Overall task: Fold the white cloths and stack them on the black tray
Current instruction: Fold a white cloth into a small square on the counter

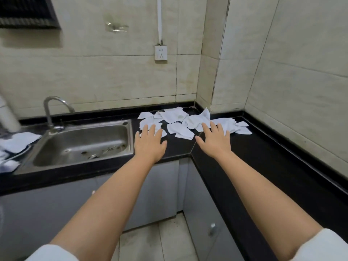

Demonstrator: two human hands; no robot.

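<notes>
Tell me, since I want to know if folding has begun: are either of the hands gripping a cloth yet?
No: the left hand and right hand both hover flat with fingers spread over the white cloths, gripping nothing.

1. At the left edge of the frame, a pile of white cloth [17,142] is blurred and cut off.
2. The left hand [149,143] covers part of a white cloth [150,123] beneath its fingertips.
3. A dark vent [26,12] at the upper left is cropped by the frame's edge.
4. Both sleeves are cut off at the bottom edge.
</notes>
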